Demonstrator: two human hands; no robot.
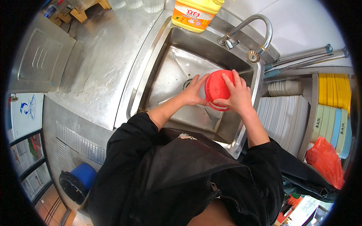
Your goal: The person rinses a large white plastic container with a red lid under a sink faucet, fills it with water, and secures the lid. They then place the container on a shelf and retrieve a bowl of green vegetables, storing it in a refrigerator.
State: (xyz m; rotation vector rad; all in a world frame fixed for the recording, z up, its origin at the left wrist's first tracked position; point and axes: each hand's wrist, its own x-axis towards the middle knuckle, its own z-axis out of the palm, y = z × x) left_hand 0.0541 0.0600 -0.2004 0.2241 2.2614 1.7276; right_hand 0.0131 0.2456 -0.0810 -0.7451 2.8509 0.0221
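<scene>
A round red plastic lid (217,84) is held above the sink, with a pale, translucent container part (202,89) showing at its left side. My left hand (195,92) spreads around that left side, its thumb at the red rim. My right hand (239,94) grips from the right, with fingers on the red top and the thumb on the near edge. How the lid sits on the container cannot be made out. Below lies the stainless steel sink basin (169,73), wet, with a drain (187,84) partly hidden behind my left hand.
A yellow detergent jug (195,15) stands on the back rim. A curved faucet (267,25) and a strainer (252,56) are at the right corner. Stacked white plates (282,121) and a red plastic bag (325,162) fill shelves rightward. A steel counter (99,62) extends left.
</scene>
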